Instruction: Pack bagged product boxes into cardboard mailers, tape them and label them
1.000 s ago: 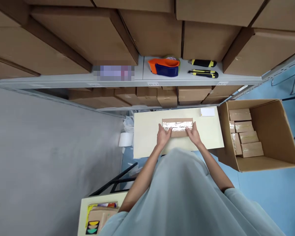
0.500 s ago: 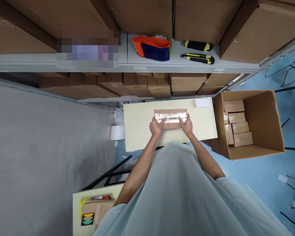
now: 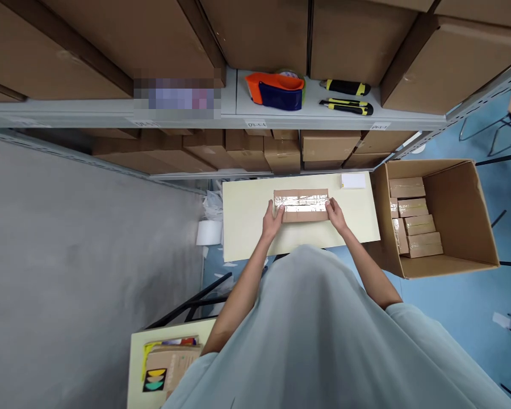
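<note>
A flat brown cardboard box (image 3: 304, 216) lies on the pale table (image 3: 247, 227), with a strip of shiny clear tape running along its top. My left hand (image 3: 273, 220) grips its left end, thumb at the near corner and fingers along the side. At the opposite end, my right hand (image 3: 336, 215) holds the box's right edge, its thumb close to the end of the tape. The undersides of the fingers are partly hidden. Behind the right hand, a small white box (image 3: 352, 180) sits near the table's far edge.
A large open carton (image 3: 460, 216) holding several small taped boxes (image 3: 424, 244) stands right of the table. On the shelf (image 3: 221, 120) ahead are an orange and blue tape dispenser (image 3: 279, 94) and two utility knives (image 3: 347, 107). A white roll (image 3: 209, 233) is at the table's left.
My thumbs have moved outward from the taped top to the ends of the cardboard box. My right hand has slid to the right edge. The whole view has shifted slightly.
</note>
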Motion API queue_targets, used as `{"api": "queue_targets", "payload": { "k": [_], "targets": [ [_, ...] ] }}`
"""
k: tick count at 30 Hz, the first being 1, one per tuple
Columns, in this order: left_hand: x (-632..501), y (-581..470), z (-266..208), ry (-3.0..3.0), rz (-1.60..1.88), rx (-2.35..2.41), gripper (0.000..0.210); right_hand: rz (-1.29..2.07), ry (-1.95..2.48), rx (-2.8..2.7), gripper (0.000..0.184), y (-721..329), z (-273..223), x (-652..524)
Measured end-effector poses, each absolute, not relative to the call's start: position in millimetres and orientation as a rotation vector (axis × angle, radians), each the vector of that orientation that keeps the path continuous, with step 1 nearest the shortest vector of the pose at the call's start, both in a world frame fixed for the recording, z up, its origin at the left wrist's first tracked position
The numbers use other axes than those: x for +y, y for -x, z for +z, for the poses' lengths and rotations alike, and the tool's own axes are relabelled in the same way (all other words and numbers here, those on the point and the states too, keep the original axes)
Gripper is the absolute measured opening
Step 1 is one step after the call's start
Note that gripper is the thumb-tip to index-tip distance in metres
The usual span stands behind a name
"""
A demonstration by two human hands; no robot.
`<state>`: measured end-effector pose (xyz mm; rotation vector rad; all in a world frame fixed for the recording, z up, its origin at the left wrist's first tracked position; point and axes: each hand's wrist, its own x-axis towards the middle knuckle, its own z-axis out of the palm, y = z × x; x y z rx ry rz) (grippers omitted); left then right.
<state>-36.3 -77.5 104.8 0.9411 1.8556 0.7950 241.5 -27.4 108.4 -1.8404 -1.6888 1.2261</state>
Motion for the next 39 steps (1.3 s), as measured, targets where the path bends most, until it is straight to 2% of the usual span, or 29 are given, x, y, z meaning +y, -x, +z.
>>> {"api": "queue_targets", "payload": {
  "k": [4, 10, 13, 17, 20, 23, 28, 36, 39],
  "targets": [
    [-98, 40, 106, -0.903, 0.810, 1.825, 0.079, 1.384, 1.793, -1.316, 0.089, -256, 110, -45],
    [-111, 41, 113, -0.984, 0.742, 1.623, 0.101, 1.511, 1.548, -1.465, 0.116, -255, 111, -74],
    [-111, 45, 126, -1.064, 0.724, 1.690, 0.090, 1.445, 1.591, -1.505, 0.107, -261, 121, -77],
    [-104, 45, 151, -1.162, 0.670, 1.762, 0.060, 1.205, 1.746, -1.650, 0.075, -274, 152, -66],
    [-96, 37, 161, -1.207, 0.574, 1.873, 0.047, 1.073, 1.942, -1.789, 0.064, -278, 172, -49],
    [-87, 26, 158, -1.231, 0.407, 2.014, 0.050, 1.058, 2.106, -1.888, 0.064, -278, 176, -31],
    [-76, 18, 137, -1.246, 0.275, 2.084, 0.056, 1.126, 2.184, -1.953, 0.064, -276, 155, -15],
    [-74, 17, 107, -1.106, 0.278, 2.153, 0.055, 1.186, 2.159, -2.087, 0.065, -275, 133, -4],
    [-69, 9, 102, -1.135, 0.444, 2.278, 0.072, 1.091, 2.145, -2.095, 0.061, -290, 128, 4]
  ]
}}
